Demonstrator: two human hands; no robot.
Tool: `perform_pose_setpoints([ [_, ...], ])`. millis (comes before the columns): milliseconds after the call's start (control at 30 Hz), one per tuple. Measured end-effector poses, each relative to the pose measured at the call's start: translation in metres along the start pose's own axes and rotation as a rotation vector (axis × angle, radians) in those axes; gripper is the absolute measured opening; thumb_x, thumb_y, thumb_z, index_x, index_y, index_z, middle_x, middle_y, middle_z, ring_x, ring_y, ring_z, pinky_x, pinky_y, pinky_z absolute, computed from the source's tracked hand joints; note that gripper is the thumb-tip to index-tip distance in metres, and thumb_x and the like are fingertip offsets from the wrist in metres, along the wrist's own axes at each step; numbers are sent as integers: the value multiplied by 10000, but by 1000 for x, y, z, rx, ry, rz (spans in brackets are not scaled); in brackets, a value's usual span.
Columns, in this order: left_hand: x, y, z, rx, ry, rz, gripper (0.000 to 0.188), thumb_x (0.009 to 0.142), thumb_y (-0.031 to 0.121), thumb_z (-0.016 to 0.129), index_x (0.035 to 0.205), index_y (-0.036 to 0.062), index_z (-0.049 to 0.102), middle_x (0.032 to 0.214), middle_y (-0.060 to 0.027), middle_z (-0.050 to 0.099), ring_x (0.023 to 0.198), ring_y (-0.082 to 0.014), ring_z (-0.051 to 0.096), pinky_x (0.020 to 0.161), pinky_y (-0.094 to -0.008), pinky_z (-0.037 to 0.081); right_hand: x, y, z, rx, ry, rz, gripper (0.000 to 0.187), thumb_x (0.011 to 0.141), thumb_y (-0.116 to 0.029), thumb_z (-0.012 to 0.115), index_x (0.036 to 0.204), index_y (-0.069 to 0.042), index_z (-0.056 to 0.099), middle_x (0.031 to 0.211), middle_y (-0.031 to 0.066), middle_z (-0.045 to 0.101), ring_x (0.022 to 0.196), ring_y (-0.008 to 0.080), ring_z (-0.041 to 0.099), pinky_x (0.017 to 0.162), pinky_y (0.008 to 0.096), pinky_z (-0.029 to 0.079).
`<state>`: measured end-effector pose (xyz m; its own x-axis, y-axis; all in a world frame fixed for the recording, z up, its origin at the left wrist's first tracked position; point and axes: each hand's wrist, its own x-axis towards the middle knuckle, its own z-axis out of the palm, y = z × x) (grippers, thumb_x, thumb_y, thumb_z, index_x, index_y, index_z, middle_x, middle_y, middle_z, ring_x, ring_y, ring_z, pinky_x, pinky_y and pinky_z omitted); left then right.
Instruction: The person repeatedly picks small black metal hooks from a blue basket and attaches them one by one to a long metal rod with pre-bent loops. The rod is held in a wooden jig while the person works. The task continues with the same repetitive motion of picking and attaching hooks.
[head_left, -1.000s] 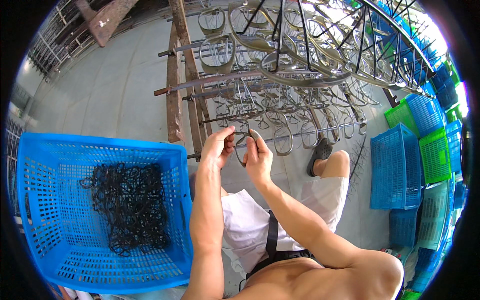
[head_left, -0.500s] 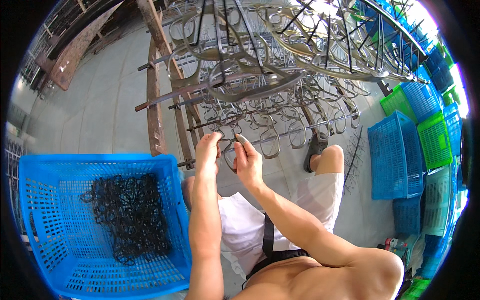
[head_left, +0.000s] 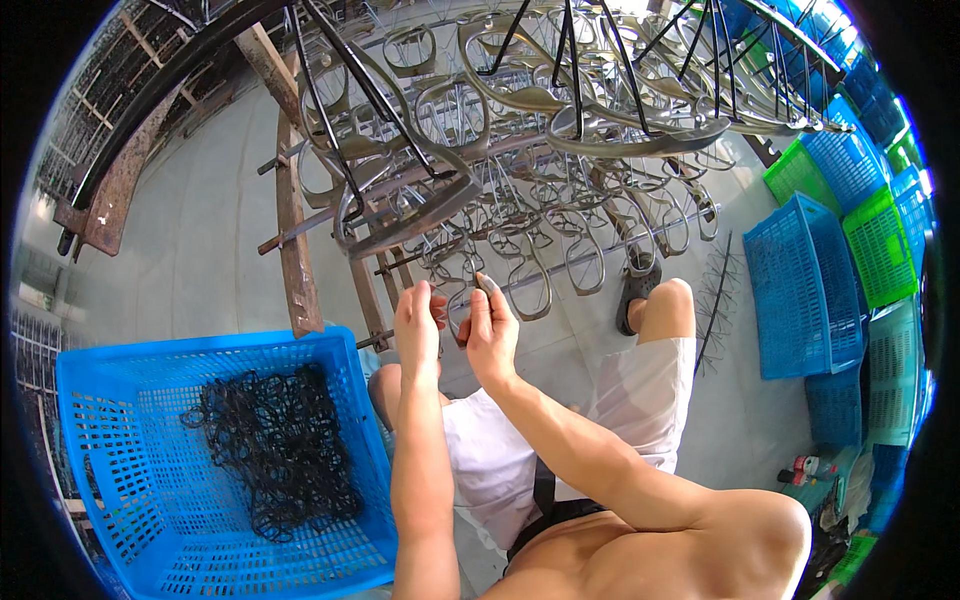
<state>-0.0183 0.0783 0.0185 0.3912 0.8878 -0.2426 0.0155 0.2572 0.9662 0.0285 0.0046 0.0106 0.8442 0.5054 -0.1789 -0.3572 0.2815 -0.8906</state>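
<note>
My right hand (head_left: 490,335) is closed with its thumb up, pinching a glasses frame (head_left: 462,300) whose lens ring shows in the gap between my hands. Beside it, my left hand (head_left: 416,325) has its fingers curled in; what they hold, if anything, is hidden. Just beyond both hands, many olive-grey glasses frames (head_left: 585,245) hang in rows on a rack's metal bars (head_left: 530,277). Larger-looking glasses frames (head_left: 640,140) hang closer to me on thin black prongs.
On my left stands a blue basket (head_left: 215,345) with a tangled heap of black looped pieces (head_left: 275,450). Wooden posts (head_left: 295,230) hold the rack. Blue and green crates (head_left: 795,290) are stacked at right. A prong bar (head_left: 712,310) lies on the floor.
My view has shifted, so the basket and rack appear displaced. The left fingers sit slightly farther from the right hand, which keeps its pinch.
</note>
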Motion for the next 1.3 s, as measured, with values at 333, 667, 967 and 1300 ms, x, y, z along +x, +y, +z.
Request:
perform_pose_setpoints([
  [333,-12,-13,-5,-198,2,-1,283,924,299,522,970,25,576,829,-85,638,697,-153,614,628,-283,492,0,-2,4,-105,-18,21,298,951,-152,504,1221,-27,524,653,-22,524,526,34,451,448,203,372],
  [667,11,2,-16,-259,-75,-245,252,872,318,612,853,66,619,760,-24,623,631,-124,580,584,-249,458,-4,8,4,-527,-33,-263,280,915,-125,536,1170,-11,561,692,168,604,539,183,548,541,294,457],
  [967,39,-16,-11,-43,-86,-64,187,829,255,663,810,71,634,639,14,566,541,-77,498,492,-232,386,-1,9,5,-322,-53,-132,249,945,-147,500,1171,-56,552,645,0,544,497,66,421,446,234,362],
  [1300,-37,-39,-16,-164,-155,151,172,861,139,600,841,-32,596,730,-94,652,644,-132,618,586,-268,489,-6,17,-35,-302,-167,-45,240,973,-231,454,1105,-30,444,740,10,526,621,85,481,577,219,426],
])
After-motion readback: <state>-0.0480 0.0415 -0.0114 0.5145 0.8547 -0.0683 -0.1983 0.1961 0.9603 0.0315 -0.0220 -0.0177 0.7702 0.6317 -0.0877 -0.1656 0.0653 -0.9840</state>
